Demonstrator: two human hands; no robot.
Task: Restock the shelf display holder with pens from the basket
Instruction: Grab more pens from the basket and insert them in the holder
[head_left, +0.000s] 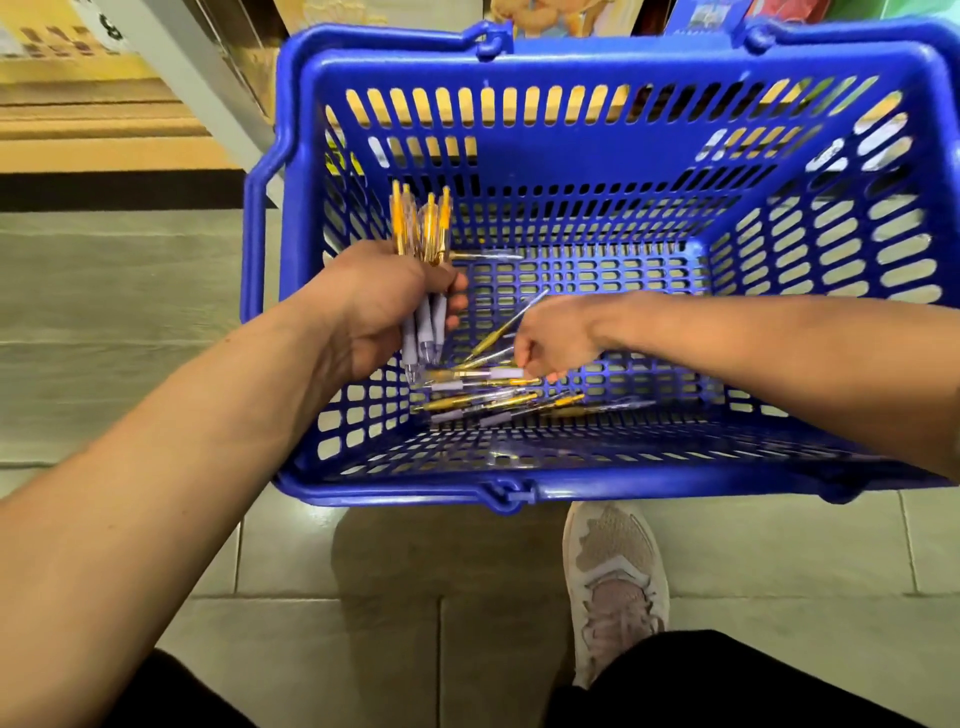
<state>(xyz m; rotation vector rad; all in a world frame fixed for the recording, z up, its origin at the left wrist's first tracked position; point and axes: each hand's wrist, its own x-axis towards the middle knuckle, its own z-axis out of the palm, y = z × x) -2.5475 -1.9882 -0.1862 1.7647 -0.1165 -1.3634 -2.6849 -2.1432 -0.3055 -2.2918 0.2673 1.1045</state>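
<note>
A blue plastic basket (597, 478) stands on the tiled floor below me. My left hand (374, 306) grips a bundle of pens (423, 228) with yellow tops and grey grips, upright over the basket's left side. Several loose pens (483, 395) of the same kind lie on the basket's bottom. My right hand (556, 338) reaches down among them with curled fingers and pinches one pen (506, 327), which sticks up at a slant. The shelf display holder is not in view.
Shelves with goods rise behind the basket at the top. A low wooden shelf edge (104, 150) runs at the upper left. My shoe (613, 582) stands on the floor tiles just in front of the basket.
</note>
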